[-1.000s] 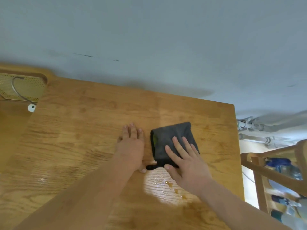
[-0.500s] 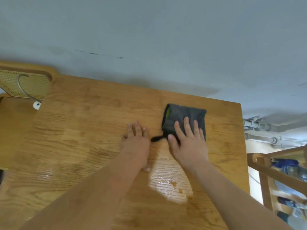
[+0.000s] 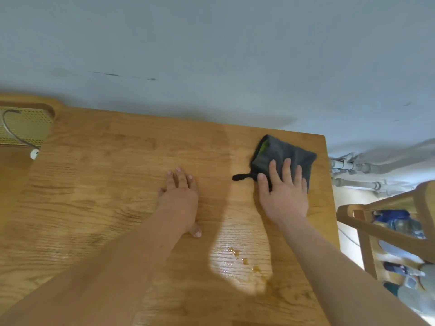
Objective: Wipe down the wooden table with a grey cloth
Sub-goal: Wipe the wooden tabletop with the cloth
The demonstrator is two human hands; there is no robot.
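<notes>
A folded dark grey cloth (image 3: 280,152) with a black loop lies near the far right corner of the wooden table (image 3: 113,180). My right hand (image 3: 283,194) presses flat on the cloth's near half, fingers straight and spread. My left hand (image 3: 180,198) rests flat on the bare wood at the table's middle, palm down, apart from the cloth. A few amber droplets (image 3: 242,257) sit in a bright glossy patch near the front, between my forearms.
A grey wall (image 3: 211,55) runs along the table's far edge. A chair with a woven back (image 3: 26,125) stands at the left. A wooden rack (image 3: 381,227) with bottles and grey pipes (image 3: 353,170) lie past the table's right edge.
My right hand has pushed the cloth away from me and to the right, from the table's middle to near the far right corner. My left hand has stayed put.
</notes>
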